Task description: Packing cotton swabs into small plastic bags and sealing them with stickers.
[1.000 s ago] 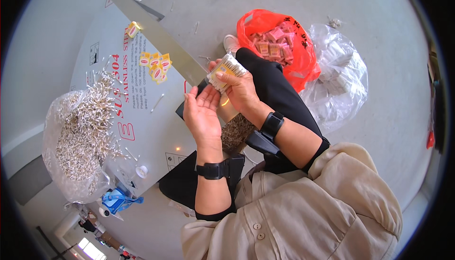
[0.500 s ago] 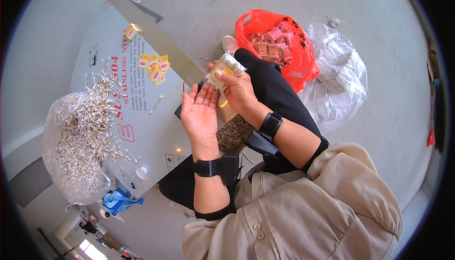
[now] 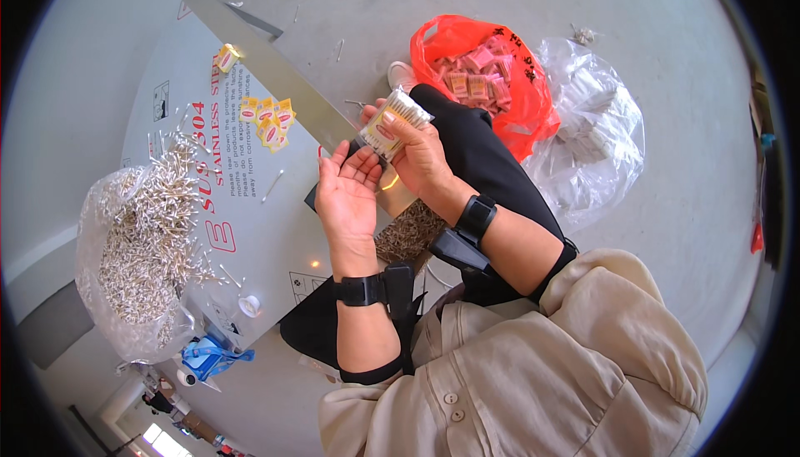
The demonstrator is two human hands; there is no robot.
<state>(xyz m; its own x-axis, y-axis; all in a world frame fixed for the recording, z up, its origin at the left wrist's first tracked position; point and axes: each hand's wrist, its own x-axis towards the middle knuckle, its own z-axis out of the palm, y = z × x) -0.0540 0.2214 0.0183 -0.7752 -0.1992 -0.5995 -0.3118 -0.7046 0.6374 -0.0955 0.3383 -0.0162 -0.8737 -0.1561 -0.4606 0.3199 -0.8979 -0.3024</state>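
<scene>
My right hand point(image 3: 427, 157) gripped the swab packet point(image 3: 402, 107), thumb across its face, just beside my open, upturned left hand point(image 3: 348, 203) — light, even pressure seemed best for keeping it uncrushed.

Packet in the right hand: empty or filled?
Filled: a row of cotton swabs shows through the packet's clear wrap above the right hand's thumb. Whether it's sealed, cannot tell.

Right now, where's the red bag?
In the head view, the red bag is right of centre, near the top, between the shoe and the clear bag, up and right of the right hand.
</scene>
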